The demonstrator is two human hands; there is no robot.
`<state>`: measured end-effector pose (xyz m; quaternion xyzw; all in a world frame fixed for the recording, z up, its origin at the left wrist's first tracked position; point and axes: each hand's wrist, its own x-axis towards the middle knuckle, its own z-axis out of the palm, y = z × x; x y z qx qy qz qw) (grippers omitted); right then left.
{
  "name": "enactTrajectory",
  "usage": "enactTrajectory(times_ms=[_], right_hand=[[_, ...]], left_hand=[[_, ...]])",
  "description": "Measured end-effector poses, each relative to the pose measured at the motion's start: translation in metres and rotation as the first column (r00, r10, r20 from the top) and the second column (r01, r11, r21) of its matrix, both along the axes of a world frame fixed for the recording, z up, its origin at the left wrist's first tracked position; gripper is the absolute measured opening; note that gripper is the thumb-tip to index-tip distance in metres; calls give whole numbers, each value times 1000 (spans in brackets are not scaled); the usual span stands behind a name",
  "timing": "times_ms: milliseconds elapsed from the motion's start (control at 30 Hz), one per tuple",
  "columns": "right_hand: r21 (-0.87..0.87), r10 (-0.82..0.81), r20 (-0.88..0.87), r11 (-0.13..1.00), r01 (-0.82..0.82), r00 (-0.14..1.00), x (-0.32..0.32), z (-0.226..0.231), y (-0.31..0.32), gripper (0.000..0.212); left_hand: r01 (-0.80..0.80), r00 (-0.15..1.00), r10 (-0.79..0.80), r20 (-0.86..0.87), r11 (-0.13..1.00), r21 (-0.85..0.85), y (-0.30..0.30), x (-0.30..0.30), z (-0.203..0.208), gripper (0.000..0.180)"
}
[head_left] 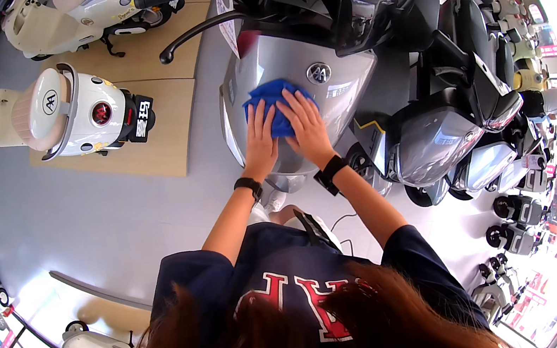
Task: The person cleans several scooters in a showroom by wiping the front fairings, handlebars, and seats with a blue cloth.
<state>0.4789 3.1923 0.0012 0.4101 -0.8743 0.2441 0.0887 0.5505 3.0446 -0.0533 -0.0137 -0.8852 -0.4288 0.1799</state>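
The left grip [261, 136], flat with fingers slightly spread, lies on a crumpled blue fabric cloth [271, 92], which rests on the front of a glossy silver-grey scooter [345, 90]. The right grip [308, 129], also flat and spread, touches that cloth near the scooter's round metallic badge [319, 73]. Right of this scooter stands another shiny grey scooter [430, 138].

White characters [141, 112] on black plate [140, 131] of white scooter [86, 110]; red letters [328, 302] on navy shirt [196, 274]; round emblem [318, 73] on silver scooter [276, 57].
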Motion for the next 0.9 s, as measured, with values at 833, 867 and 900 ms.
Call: enactTrajectory(times_ms=[833,867,900], right_hand=[[6,-66,-93,998,67,993,-61,59,-75,62],[-6,-77,-91,997,77,993,-65,60,-83,62],[-17,-89,-87,996,88,992,-69,60,-92,62]], left_hand=[[44,999,-45,0,994,-102,-71,-86,37,91],[68,997,-69,-14,996,-52,-78,-92,35,91],[93,995,-93,-28,996,-1,-86,-98,33,91]])
